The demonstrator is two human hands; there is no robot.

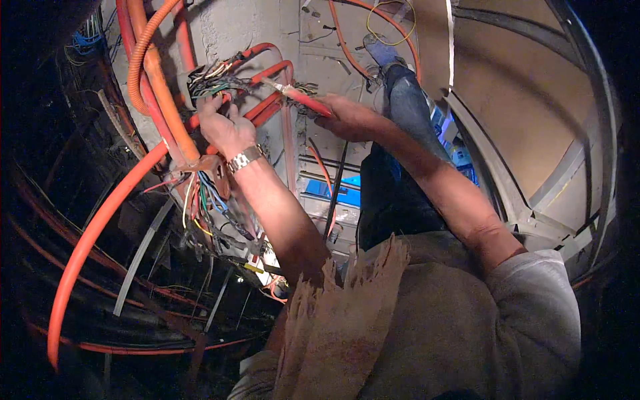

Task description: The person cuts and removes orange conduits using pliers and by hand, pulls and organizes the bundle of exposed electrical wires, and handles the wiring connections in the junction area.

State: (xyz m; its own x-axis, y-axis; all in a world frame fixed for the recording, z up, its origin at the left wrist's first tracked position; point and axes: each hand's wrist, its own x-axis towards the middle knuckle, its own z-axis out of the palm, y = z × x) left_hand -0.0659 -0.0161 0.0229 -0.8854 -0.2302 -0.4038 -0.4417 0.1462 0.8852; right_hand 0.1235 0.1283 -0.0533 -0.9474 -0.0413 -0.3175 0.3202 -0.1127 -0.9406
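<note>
My left hand (227,127), with a metal wristwatch band (245,159), has its fingers curled at a bundle of black, green and white wires (213,83). A small orange piece shows at its fingertips; exactly what they grip is unclear. My right hand (347,120) is closed on a red-handled tool (307,100), whose pale metal tip points left, beside the bundle and the orange conduits around it. Below my left hand, a rusty junction box (217,175) has several loose coloured wires (203,203) hanging from it.
Orange conduits (175,133) run along the pale concrete surface (233,30) and curve down left. A dark area with cables is at left. My jean-clad leg (407,107) extends up the middle. A tan board (507,107) with dark metal framing stands right, and blue items (347,190) lie below.
</note>
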